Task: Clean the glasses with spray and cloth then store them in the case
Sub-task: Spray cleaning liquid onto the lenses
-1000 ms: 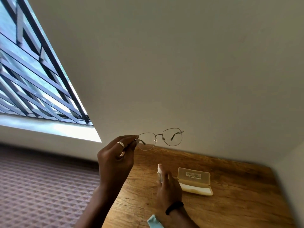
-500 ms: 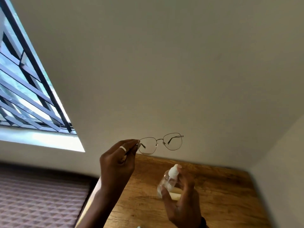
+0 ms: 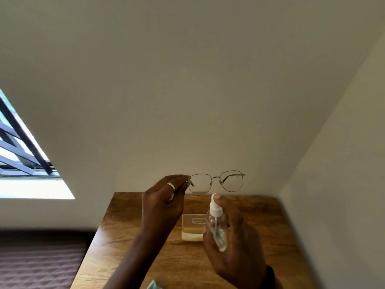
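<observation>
Wooden table (image 3: 270, 236) by wall. Left hand (image 3: 162, 205) pinches glasses (image 3: 216, 182) at hinge; thin frame light, fragile. Right hand (image 3: 235, 243) wraps spray bottle (image 3: 216, 226).

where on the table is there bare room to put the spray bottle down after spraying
Bare wood shows on the table between the right hand and the side wall, and on the left between the left forearm and the table's left edge. The middle is crowded: the case lies open behind the spray bottle, and a cloth sits at the near edge.
</observation>
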The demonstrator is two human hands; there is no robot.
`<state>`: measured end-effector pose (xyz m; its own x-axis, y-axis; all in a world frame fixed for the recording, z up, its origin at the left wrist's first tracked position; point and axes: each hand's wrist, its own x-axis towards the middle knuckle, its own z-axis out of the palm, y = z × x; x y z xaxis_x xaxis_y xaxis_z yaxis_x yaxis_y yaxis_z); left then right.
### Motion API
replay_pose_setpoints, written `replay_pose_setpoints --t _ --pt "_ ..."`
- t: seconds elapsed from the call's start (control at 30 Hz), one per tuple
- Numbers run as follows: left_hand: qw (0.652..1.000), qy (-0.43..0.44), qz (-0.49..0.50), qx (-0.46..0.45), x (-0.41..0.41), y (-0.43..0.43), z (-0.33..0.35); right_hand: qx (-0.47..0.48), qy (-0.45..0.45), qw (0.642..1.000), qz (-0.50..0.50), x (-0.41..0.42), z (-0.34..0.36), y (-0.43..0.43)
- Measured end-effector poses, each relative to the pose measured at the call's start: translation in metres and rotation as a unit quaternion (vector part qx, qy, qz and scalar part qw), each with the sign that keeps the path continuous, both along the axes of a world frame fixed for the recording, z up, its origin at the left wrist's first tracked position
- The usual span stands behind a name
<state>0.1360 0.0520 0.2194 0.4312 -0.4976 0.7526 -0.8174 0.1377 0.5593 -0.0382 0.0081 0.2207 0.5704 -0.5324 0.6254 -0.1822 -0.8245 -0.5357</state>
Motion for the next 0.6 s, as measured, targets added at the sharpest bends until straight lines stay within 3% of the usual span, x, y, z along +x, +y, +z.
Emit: replay_pose_setpoints --t 0.23,0.6 --pt "0.999 -0.043 -0.018 0.021 -0.008 -0.005 -0.003 -0.008 0.057 0.998 -0.033 -0.011 0.0 -0.004" --pt "0.998 -0.054 -0.02 0.024 -0.016 -0.005 -0.005 -0.021 0.042 0.999 -0.021 -0.018 0.006 -0.002"
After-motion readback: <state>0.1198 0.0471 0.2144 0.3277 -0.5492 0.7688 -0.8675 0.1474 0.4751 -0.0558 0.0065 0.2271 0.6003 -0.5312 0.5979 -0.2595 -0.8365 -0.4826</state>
